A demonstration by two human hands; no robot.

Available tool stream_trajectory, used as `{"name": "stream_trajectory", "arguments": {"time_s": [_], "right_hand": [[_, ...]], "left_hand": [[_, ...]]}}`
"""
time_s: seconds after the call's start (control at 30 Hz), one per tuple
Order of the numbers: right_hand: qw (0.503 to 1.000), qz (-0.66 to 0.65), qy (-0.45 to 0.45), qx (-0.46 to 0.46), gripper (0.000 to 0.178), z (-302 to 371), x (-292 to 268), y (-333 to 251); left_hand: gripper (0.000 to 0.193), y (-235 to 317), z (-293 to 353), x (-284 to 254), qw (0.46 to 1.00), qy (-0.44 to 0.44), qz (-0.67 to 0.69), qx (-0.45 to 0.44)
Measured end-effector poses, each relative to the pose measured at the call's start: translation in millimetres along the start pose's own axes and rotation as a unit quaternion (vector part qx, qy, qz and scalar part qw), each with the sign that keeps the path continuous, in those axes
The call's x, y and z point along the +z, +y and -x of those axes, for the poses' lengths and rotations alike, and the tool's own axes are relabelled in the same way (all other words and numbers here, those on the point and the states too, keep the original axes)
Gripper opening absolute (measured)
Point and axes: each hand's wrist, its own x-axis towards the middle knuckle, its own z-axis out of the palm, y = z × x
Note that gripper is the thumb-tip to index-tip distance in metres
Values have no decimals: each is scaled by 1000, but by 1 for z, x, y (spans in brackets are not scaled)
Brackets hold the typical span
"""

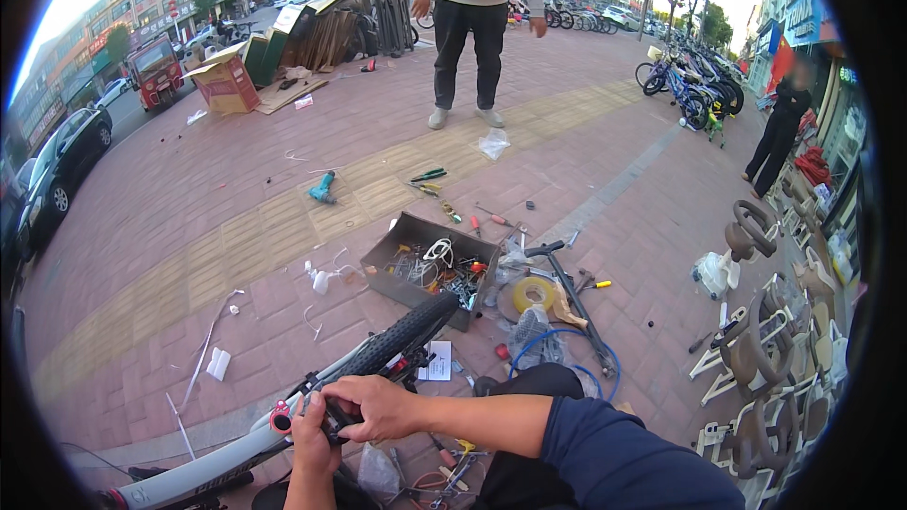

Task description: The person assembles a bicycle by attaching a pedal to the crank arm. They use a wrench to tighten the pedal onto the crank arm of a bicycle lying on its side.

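A bicycle with a light grey frame [198, 463] lies across the lower left. Its black knobby tire [402, 331] points up toward a dark open box. Over the frame, my left hand [314, 439] is closed with its thumb raised, at a small dark bicycle part [333, 423]. From the right, my right hand [376, 408] reaches across with curled fingers and grips the same part. My fingers cover most of it, so its exact kind is hidden. Beside my left thumb is a red ring-shaped piece [281, 417] on the frame.
The dark box [387, 285] holds tools and small parts. Around it lie a teal power drill [323, 189], pliers [430, 175], a tape roll [535, 294] and a black floor pump [578, 307]. A person [472, 28] stands ahead; brown-cushioned seats [761, 354] line the right.
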Motion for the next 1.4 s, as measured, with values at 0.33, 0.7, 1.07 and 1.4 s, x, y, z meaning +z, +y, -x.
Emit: {"name": "stream_trajectory", "arguments": {"time_s": [0.33, 0.7, 1.07, 1.4], "right_hand": [[993, -91, 8, 75, 66, 3, -5, -8], [991, -108, 25, 68, 62, 3, 1, -2], [985, 114, 43, -119, 55, -4, -19, -1], [993, 72, 73, -66, 32, -2, -21, -4]], "left_hand": [[36, 1, -6, 0, 999, -44, 0, 8], [36, 3, -6, 2, 999, -25, -30, 24], [47, 18, 2, -7, 989, -20, 131, -61], [54, 28, 3, -2, 968, -46, 186, -160]]}}
